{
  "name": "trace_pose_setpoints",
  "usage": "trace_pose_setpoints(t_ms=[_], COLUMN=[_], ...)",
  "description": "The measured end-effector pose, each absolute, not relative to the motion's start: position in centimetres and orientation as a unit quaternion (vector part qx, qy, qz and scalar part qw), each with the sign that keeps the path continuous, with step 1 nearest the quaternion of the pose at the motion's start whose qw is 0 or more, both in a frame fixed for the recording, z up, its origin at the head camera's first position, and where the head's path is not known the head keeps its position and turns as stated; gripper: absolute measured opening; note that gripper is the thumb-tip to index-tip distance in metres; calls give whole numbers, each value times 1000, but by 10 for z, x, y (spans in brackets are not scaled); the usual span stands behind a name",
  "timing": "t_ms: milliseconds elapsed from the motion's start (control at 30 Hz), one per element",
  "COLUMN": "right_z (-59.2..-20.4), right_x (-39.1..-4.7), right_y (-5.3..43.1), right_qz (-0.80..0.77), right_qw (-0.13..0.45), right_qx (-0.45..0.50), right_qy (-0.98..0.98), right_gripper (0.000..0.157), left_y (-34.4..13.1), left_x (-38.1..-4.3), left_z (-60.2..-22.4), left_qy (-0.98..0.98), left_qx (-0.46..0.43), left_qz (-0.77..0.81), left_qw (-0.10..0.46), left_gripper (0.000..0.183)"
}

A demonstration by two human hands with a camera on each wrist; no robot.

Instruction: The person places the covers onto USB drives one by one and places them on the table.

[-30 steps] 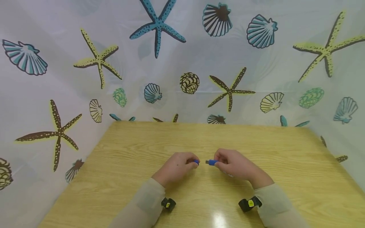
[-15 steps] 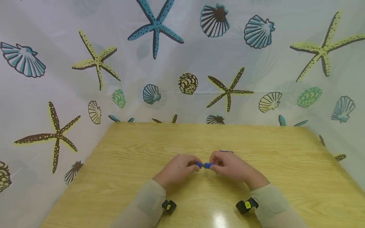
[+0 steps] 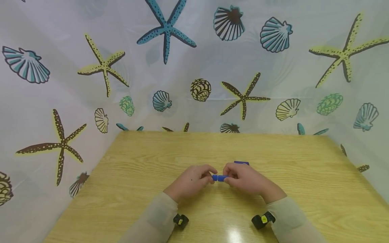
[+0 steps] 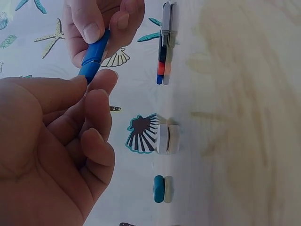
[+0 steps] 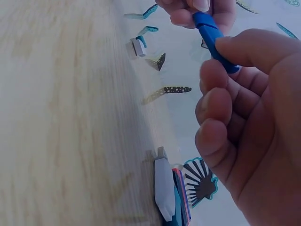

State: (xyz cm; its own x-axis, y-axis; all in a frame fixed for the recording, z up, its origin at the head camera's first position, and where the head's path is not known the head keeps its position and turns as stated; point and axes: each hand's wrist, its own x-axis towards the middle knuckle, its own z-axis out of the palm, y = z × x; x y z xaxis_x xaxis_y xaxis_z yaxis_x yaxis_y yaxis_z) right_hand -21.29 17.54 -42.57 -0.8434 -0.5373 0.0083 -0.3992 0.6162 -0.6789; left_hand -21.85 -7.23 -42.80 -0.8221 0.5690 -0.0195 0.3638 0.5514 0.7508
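A blue USB stick with its blue cap over the plug end is held between both hands, just above the table. Only a thin seam shows between cap and body. My right hand pinches the body between thumb and curled forefinger. At the cap, my left hand has its thumb and forefinger; its other fingers are loosely curled. Behind the right hand, another blue piece lies partly hidden on the table.
A white USB stick with a bare metal plug lies on the wooden table beside teal and blue-red pieces. Farther along are a small white piece and a teal one. A shell-patterned curtain stands behind.
The hands have come together, the right moving left. The metal plug, bare a second ago and half covered since, is now hidden inside the cap. The blue piece behind the right hand has come into view.
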Motion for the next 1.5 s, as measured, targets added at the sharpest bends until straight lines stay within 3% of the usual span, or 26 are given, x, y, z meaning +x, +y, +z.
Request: trace_pose_setpoints(t_ms=[333, 633, 1367, 1500], right_z=[-429, -429, -429, -425], right_x=[-215, -216, -213, -215], right_y=[178, 180, 180, 172], right_qz=[-370, -389, -405, -409], right_qw=[97, 103, 125, 120], right_qx=[-263, -269, -297, -332], right_qy=[886, 875, 856, 842], right_gripper=[4, 4, 10, 14], left_y=[-72, -73, -69, -60], left_x=[-217, -218, -217, -211], left_z=[-429, -431, -432, -438], left_qy=[871, 866, 863, 856], left_qx=[253, 266, 281, 331], left_qz=[403, 407, 400, 373], left_qw=[122, 118, 129, 137], left_gripper=[12, 20, 17, 24])
